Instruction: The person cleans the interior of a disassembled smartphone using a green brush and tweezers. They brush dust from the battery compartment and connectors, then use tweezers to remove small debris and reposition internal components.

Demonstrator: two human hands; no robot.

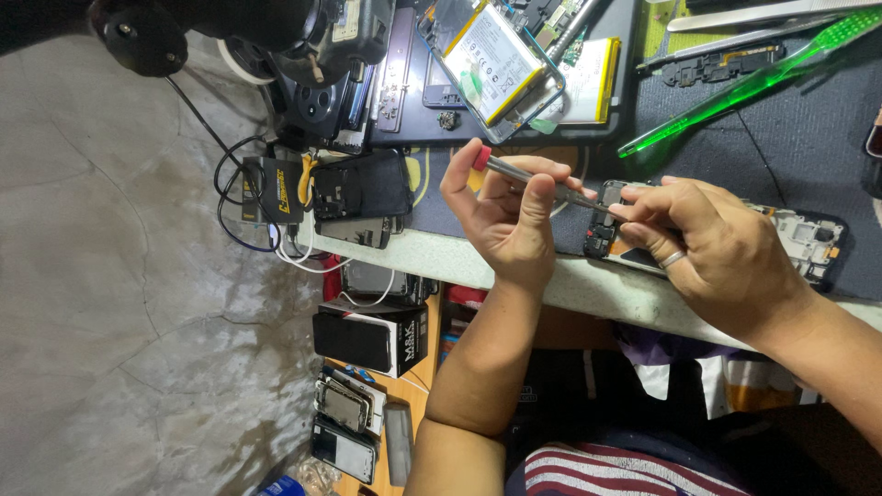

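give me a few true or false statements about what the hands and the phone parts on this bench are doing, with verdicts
1. The left hand holds a screwdriver with a red cap. True.
2. The screwdriver tip points at the opened phone lying on the dark mat. True.
3. The right hand is lifted away from the phone. False: it rests on the opened phone, fingers by the tool tip.
4. The green tool is held in the right hand. False: it lies untouched on the mat, higher in the picture.
5. The right hand wears a ring. True.
6. The phone with the exposed battery lies under the hands. False: it lies apart, towards the top of the picture.
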